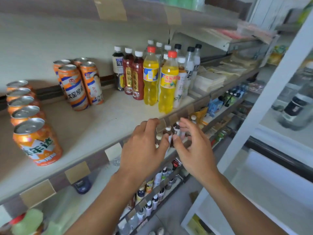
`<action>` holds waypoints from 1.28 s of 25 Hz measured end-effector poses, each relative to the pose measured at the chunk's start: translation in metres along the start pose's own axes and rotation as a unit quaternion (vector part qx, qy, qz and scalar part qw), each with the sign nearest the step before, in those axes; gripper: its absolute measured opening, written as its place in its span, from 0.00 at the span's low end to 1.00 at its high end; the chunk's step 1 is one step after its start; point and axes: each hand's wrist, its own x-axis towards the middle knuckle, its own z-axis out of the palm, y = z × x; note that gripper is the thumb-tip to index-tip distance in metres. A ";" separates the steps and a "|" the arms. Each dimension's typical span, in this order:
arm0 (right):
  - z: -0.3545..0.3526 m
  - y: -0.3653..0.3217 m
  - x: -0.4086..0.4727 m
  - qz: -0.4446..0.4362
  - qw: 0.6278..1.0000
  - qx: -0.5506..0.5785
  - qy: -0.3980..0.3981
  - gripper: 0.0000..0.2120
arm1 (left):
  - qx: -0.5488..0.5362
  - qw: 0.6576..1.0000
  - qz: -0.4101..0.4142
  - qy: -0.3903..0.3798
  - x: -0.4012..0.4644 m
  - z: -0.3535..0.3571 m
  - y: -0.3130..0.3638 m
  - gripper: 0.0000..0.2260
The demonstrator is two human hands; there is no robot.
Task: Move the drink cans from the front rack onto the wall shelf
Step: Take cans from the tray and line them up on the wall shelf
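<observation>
Already nine orange cans stand on the wall shelf [101, 119]: a row of five [25, 112] at nine o'clock, four taller ones [78, 82] at eleven. Both the left hand [144, 150] and right hand [194, 150] hover with loose fingers, holding nothing; the front rack is out of sight, so I cannot tell what remains.

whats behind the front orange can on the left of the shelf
Four more orange cans line up behind the front orange can toward the wall, each mostly covered by the one ahead, so mainly their silver tops show. Their labels are hidden.

Both empty hands, left hand [144, 146] and right hand [194, 150], at wall shelf [101, 126] edge, orange cans [38, 141] lined up left
</observation>
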 end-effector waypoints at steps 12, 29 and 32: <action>0.065 0.188 -0.154 0.172 0.974 0.006 -0.145 0.24 | 0.019 0.973 -0.153 -0.174 -0.143 0.158 -0.069 0.16; 0.342 0.566 -0.467 0.331 0.870 -0.178 -0.320 0.33 | 0.020 0.920 -0.223 -0.322 -0.444 0.512 -0.300 0.20; 0.380 0.620 -0.490 0.310 0.857 -0.227 -0.344 0.37 | 0.037 0.917 -0.182 -0.353 -0.467 0.563 -0.328 0.18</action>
